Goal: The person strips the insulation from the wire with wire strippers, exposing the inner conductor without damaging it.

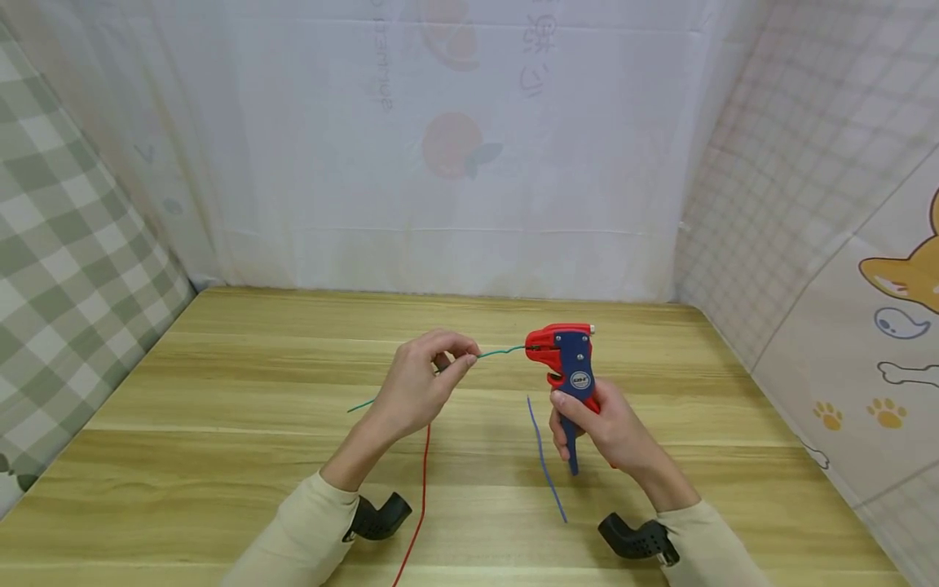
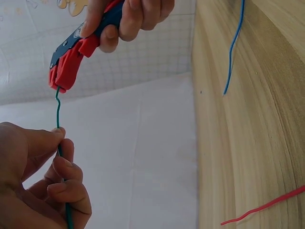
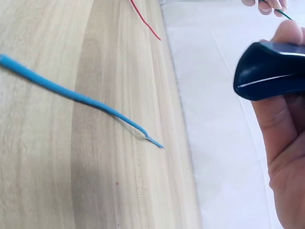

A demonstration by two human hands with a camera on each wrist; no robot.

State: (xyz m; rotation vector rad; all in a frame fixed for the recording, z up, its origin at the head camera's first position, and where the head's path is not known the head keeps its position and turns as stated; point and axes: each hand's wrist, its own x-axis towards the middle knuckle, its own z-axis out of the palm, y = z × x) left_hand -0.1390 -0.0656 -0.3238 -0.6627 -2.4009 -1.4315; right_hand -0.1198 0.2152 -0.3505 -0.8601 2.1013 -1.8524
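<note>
My left hand pinches a green wire between thumb and index finger, and the wire's tail runs back past the palm. The wire's far end sits in the red jaws of a wire stripper. My right hand grips the blue handles of that stripper, which is held above the table. In the left wrist view the green wire has a slight kink just outside the jaws. How much wire lies inside the jaws is hidden.
A blue wire lies on the wooden table beside the right hand. A red wire lies below the left hand and runs to the near edge. White sheeting rises behind the table, with patterned cloth at both sides.
</note>
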